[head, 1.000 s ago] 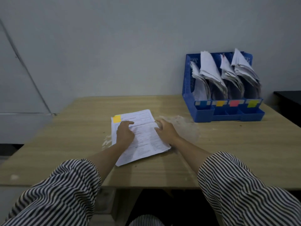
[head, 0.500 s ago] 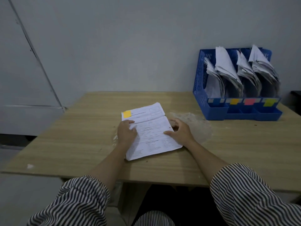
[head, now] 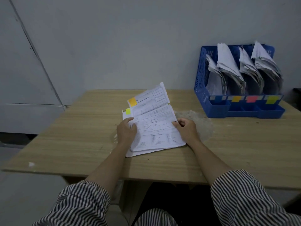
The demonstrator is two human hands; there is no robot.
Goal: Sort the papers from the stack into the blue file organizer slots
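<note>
A small stack of printed papers (head: 154, 128) lies mid-table. Its top sheets are raised at the far end, and one of them carries an orange tag (head: 132, 101). A lower sheet with a yellow-green tag (head: 128, 111) shows beneath them. My left hand (head: 126, 132) holds the left edge of the raised sheets with bent fingers. My right hand (head: 187, 129) pinches their right edge, thumb on top. The blue file organizer (head: 199, 75) stands at the back right, apart from both hands. Its slots are full of leaning papers and labelled blue, orange, pink and yellow-green.
The wooden table (head: 81, 136) stands against a grey wall. A pale rough patch (head: 195, 118) marks its top just right of the stack. A dark object (head: 297, 97) sits at the far right edge of view. Striped sleeves fill the foreground.
The top sheets have lifted off the stack at their far end, uncovering a yellow-green tagged sheet. My right hand went from resting on the paper to pinching its edge.
</note>
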